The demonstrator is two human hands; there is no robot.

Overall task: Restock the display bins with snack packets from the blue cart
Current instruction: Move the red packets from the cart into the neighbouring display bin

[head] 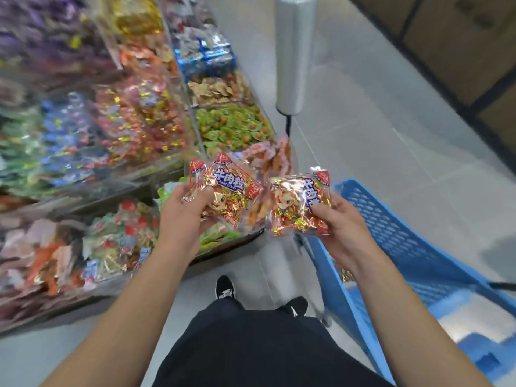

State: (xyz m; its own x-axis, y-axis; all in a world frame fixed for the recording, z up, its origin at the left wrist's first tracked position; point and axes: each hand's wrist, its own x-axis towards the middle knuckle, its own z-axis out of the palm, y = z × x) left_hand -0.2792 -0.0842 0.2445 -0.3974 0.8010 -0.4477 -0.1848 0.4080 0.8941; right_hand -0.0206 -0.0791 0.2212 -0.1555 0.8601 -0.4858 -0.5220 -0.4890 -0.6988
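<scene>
Left of and beyond the left hand [181,219] run the display bins [134,127], heaped with bright wrapped snacks, while the blue cart [396,241] stands under and to the right of the right hand [339,227], its mesh wall rising past the wrist. The left hand, thumb curled over the front, grips one beef-cube packet [226,191] just before the nearest bin. The right hand pinches a second packet [300,202] above the cart's near rim, the two packets close but apart.
</scene>
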